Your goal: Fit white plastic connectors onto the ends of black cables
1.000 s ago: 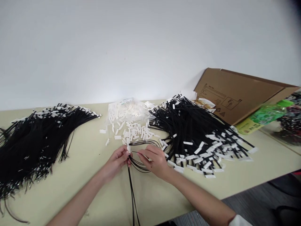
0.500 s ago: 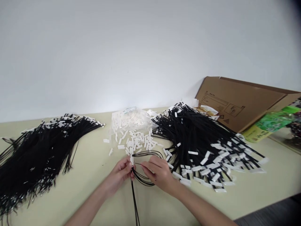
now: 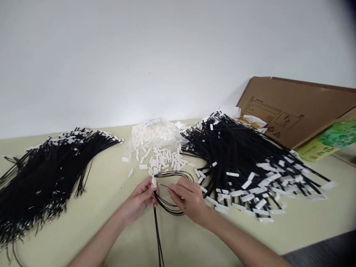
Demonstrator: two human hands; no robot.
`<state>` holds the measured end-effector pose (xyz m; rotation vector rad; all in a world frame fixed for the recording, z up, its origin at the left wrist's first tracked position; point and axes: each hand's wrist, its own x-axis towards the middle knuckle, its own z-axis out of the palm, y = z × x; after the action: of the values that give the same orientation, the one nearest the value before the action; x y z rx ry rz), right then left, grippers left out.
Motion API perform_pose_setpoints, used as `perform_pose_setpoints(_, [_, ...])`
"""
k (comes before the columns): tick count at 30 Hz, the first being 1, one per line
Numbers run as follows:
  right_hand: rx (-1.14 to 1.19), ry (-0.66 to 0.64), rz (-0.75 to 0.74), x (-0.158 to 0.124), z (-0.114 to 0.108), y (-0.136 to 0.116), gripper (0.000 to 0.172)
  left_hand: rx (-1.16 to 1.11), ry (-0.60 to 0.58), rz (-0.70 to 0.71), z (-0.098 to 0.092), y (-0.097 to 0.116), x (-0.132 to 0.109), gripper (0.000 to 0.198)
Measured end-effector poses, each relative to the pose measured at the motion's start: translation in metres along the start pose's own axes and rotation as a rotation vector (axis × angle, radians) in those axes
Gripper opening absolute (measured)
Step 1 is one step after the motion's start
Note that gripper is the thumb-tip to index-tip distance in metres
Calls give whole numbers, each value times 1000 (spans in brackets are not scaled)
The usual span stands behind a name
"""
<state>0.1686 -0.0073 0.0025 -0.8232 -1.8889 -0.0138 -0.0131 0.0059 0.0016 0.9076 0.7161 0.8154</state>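
Note:
My left hand (image 3: 142, 200) is closed on a white plastic connector (image 3: 154, 181), held upright between thumb and fingers. Several thin black wires (image 3: 175, 173) run from the connector and loop round to the right, coming back below it. More black cable (image 3: 157, 230) hangs down toward the table's front edge. My right hand (image 3: 190, 198) pinches a single black wire (image 3: 163, 185), whose bare tip points left at the connector with a small gap between them. Part of the wire loop passes behind my right hand and is hidden.
Loose white connectors (image 3: 167, 158) lie just beyond my hands, before a clear plastic bag (image 3: 158, 133) of them. Black cable bundles (image 3: 55, 174) spread at left; another pile with white ends (image 3: 233, 155) lies right. A cardboard box (image 3: 300, 107) and green package (image 3: 330, 141) stand far right.
The whole view has shifted slightly. My right hand has drawn the wire a little to the right, so more of its tip shows. My left hand keeps its hold on the connector.

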Motion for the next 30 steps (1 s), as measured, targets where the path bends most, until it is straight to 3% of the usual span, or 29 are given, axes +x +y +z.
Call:
perform_pose_setpoints(4, [37,-32,46,1,-2,-1,12,-6,-2,-13,2,-2,-1,15])
perform_pose_setpoints(9, [72,-5,-13,2,-4,-1,10,-11,-13,-29,1,-5,0,14])
perform_pose_setpoints(30, [-34,-114,-36,6,-9,0,15,26,28,-23,10,2,-1,13])
